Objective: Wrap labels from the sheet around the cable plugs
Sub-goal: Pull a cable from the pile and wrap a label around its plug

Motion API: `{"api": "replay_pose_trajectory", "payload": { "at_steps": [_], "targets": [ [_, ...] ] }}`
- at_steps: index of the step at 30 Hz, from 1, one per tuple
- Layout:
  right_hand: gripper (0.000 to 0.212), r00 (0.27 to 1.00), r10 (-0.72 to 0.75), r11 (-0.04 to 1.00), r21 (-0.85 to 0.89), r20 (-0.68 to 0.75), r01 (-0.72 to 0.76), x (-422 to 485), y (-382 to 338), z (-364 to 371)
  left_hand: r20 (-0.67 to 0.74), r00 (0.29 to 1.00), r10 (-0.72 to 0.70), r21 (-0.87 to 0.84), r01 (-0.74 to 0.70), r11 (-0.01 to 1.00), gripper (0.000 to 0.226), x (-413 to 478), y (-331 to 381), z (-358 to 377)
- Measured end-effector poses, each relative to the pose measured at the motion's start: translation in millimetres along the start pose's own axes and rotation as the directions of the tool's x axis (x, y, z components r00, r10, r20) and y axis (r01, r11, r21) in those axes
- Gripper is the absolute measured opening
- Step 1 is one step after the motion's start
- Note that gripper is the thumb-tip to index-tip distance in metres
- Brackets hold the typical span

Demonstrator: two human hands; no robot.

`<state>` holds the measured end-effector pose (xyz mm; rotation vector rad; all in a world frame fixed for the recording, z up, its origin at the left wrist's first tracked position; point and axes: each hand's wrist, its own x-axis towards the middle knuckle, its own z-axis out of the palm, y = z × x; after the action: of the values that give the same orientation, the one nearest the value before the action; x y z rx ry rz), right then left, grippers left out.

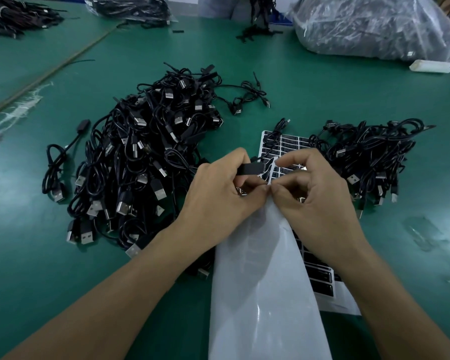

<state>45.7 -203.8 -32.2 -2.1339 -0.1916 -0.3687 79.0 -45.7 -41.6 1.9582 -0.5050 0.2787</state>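
In the head view, a black cable plug is held in a closed grip by the left hand, its fingers curled round it, just above the label sheet. The sheet's lifted white edge is pinched in a narrow grip by the right hand, thumb against forefinger, touching the left thumb. Rows of black labels are seen on the sheet; their print is too small to be read. The sheet is laid on the green table between a large cable pile and a smaller pile. A plastic bag is set far back.
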Motion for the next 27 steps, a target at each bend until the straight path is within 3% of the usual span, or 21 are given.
{"api": "replay_pose_trajectory", "payload": {
  "at_steps": [8, 14, 19, 21, 24, 27],
  "targets": [
    [0.033, 0.995, 0.039, 0.999, 0.003, -0.093, -0.039, -3, -4, 0, 0.005, 0.991, -0.137, -0.173, 0.135, 0.976, 0.053, 4, -9, 2],
    [0.025, 0.963, 0.154, 0.968, -0.161, -0.222, -0.192, -5, -5, -3, -0.116, 0.972, -0.203, -0.222, 0.174, 0.960, 0.048, 6, -12, -1],
    [0.017, 0.948, 0.290, 0.853, -0.415, -0.129, -0.317, -7, -2, -9, -0.146, 0.964, -0.224, -0.245, 0.184, 0.952, 0.041, 6, -14, 0],
    [0.022, 0.960, 0.232, 0.800, -0.532, -0.154, -0.279, -7, -3, -10, -0.133, 0.965, -0.224, -0.253, 0.185, 0.950, 0.043, 5, -15, 0],
    [0.017, 0.980, 0.018, 0.859, -0.498, -0.198, -0.117, -6, -13, -5, -0.133, 0.966, -0.223, -0.236, 0.188, 0.953, 0.044, 5, -14, 2],
    [0.018, 0.985, -0.065, 0.880, -0.474, -0.157, -0.017, -8, -19, 10, -0.120, 0.972, -0.203, -0.183, 0.179, 0.967, 0.046, 4, -10, 3]
  ]
}}
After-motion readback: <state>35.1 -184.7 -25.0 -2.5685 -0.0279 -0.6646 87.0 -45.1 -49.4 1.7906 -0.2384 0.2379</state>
